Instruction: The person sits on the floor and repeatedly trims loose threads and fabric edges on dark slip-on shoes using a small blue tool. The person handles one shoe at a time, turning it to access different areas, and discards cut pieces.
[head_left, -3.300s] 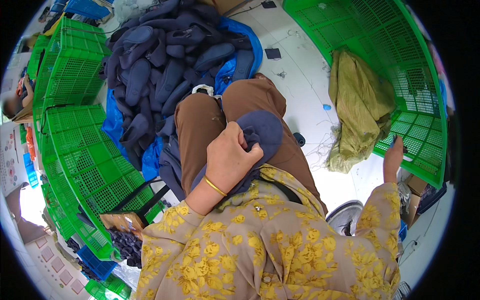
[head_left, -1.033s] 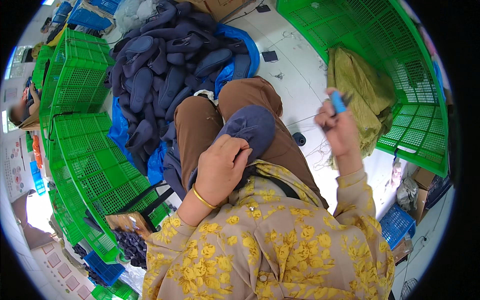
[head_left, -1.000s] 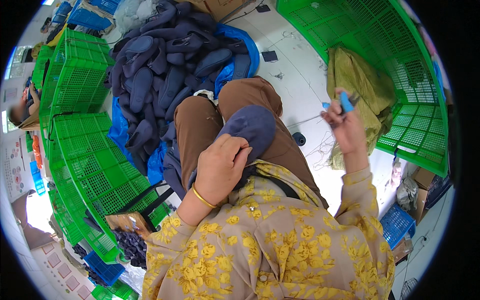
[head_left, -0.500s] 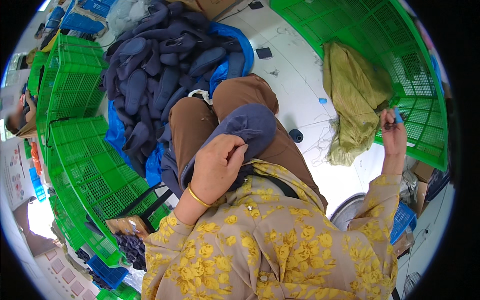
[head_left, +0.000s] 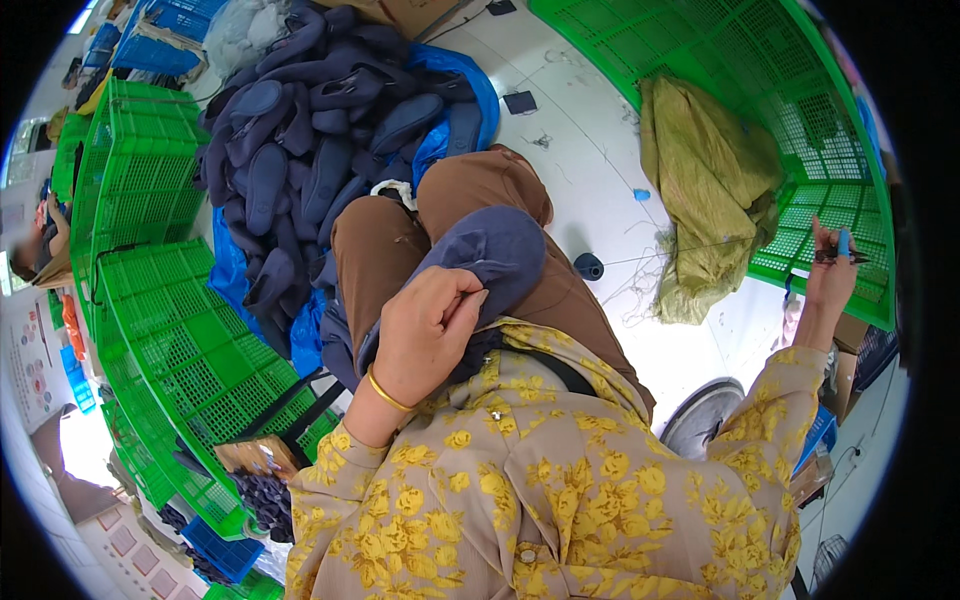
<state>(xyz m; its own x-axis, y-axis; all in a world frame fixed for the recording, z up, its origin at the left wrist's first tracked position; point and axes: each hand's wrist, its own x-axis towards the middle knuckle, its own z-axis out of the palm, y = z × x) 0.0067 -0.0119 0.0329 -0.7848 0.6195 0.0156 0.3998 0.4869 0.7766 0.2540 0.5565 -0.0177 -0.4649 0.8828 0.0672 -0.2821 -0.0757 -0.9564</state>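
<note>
A dark navy slipper [head_left: 500,255] lies across my lap, sole end toward my right knee. My left hand [head_left: 430,320], with a gold bangle at the wrist, is closed on it, thumb and forefinger pinched together at its upper part. Out to the far right, my right hand [head_left: 830,275] is raised and closed around a small dark pointed tool [head_left: 843,257], which looks like thread snips. A blue cover [head_left: 844,242] sits on one finger. A thin dark thread [head_left: 690,247] seems to stretch toward the right hand over the olive sack [head_left: 700,200].
Many navy slippers [head_left: 270,190] are heaped on blue sheeting [head_left: 480,100] ahead left. Green crates stand at left [head_left: 170,340] and right [head_left: 830,210]. A dark thread spool [head_left: 589,266] stands on the white floor beside my knee. A round stool [head_left: 700,415] is at right.
My right hand has moved outward to the right, away from the olive sack, with the dark tool in it. My left hand stays on the slipper. The whole view has shifted slightly.
</note>
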